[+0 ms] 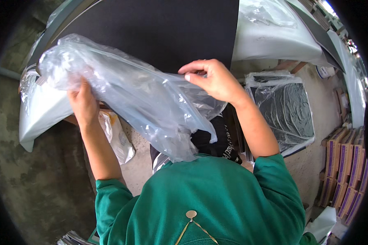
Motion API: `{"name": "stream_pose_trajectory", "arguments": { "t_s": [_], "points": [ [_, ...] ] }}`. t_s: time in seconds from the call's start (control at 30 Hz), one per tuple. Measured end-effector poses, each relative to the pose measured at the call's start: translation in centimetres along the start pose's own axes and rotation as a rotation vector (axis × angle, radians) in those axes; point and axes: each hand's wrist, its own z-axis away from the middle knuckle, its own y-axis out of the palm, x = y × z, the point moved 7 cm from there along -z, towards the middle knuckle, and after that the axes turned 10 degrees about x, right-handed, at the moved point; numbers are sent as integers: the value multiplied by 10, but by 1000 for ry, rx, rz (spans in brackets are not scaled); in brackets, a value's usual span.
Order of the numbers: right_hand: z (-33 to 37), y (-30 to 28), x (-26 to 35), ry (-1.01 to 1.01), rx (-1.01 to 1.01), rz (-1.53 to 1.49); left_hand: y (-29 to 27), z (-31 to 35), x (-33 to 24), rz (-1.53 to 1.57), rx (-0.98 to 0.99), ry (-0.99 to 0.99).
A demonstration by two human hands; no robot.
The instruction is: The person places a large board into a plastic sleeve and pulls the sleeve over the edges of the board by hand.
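Observation:
A large clear plastic bag (143, 102) hangs crumpled across the front of a black sheet (159, 32), its lower end draping toward my lap. My left hand (84, 98) grips the bunched part of the bag, the fingers partly seen through the film. To the right, my right hand (212, 79) has thumb and fingers closed at the bag's upper edge, pinching the film. The black sheet lies flat on the work surface, with white covering (49, 110) showing below it at the left.
At right on the floor lies a plastic-wrapped stack of dark sheets (284, 108). Beyond it stand stacked brown cartons (343, 163) and a white tub (325, 72). More white wrapping (274, 41) covers the surface at the upper right. A white bag (116, 139) sits under the table.

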Motion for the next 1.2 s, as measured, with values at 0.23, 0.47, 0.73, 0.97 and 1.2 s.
{"name": "stream_pose_trajectory", "arguments": {
  "t_s": [0.23,0.47,0.73,0.97,1.2],
  "points": [
    [-5,25,76,-450,-90,-380,78,16,-37,-530,240,88],
    [-21,-32,37,-338,-319,-700,105,26,-9,-797,724,-349],
    [28,-115,-10,-184,-485,-726,11,10,-4,-943,596,-453],
    [7,-36,18,-286,-216,-741,122,30,0,-418,676,-91],
    [38,-90,-23,-109,-415,-805,58,35,53,-524,792,-478]
  ]
}}
